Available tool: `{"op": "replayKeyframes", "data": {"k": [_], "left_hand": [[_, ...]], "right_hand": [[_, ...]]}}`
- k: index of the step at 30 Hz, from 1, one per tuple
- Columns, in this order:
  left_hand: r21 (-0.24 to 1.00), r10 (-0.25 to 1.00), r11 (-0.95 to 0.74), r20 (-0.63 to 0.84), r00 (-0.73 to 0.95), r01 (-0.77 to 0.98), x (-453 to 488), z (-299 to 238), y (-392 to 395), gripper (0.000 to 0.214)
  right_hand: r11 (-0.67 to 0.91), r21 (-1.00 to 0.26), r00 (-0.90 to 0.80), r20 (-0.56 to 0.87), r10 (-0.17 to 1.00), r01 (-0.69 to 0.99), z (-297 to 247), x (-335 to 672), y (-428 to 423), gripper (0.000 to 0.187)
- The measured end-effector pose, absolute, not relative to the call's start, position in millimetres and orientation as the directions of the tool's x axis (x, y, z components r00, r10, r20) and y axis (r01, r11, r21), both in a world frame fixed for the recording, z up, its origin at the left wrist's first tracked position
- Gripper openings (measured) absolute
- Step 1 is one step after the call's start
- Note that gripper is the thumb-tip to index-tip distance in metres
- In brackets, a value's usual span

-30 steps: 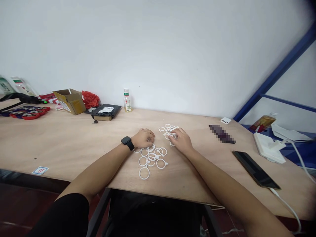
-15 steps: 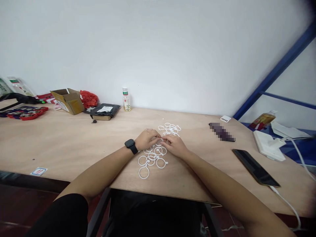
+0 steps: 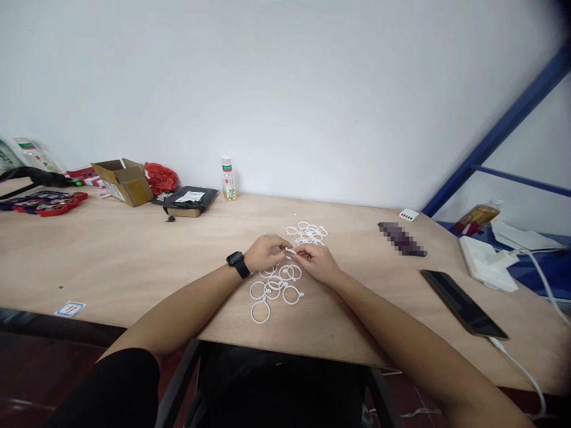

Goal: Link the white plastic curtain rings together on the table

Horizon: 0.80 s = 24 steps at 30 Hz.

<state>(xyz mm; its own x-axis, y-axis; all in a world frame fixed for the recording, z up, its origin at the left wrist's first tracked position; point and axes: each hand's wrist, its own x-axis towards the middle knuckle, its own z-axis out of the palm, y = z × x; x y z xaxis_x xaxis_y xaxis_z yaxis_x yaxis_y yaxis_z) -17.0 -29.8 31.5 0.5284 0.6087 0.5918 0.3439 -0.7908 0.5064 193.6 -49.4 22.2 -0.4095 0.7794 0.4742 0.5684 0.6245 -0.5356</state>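
I'm pinching a thin white plastic ring [image 3: 291,251], likely light and stiff, by its rim with left hand [image 3: 264,253] and right hand [image 3: 318,263].

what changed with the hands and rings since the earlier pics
The right hand came back leftward from the far rings, and the left hand shifted slightly right. They now hold one white ring between their fingertips, tipped flatter than half a second ago. The lowest near rings, phone and upright bottle stayed put.
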Motion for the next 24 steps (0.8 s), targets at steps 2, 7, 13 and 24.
{"op": "replayKeyframes", "data": {"k": [2, 7, 13, 24], "left_hand": [[0.508, 0.608, -0.791, 0.586, 0.537, 0.341, -16.1, 32.0, -30.0, 0.023], [0.533, 0.631, -0.77, 0.555, 0.542, 0.351, -13.2, 32.1, -30.5, 0.02], [0.5, 0.598, -0.799, 0.602, 0.53, 0.333, -21.8, 32.8, -22.5, 0.043], [0.312, 0.656, -0.745, 0.184, 0.732, 0.589, -48.5, 28.1, -7.6, 0.014]], "right_hand": [[0.631, -0.523, -0.434, 0.46, 0.775, 0.573, 21.8, 192.9, -49.8, 0.013], [0.643, -0.513, -0.47, 0.44, 0.765, 0.568, 20.1, 188.2, -52.4, 0.01], [0.554, -0.512, -0.301, 0.495, 0.815, 0.657, 15.5, 194.7, -43.5, 0.013], [0.295, -0.522, -0.046, 0.438, 0.898, 0.8, 19.4, 218.9, -25.2, 0.027]]}}
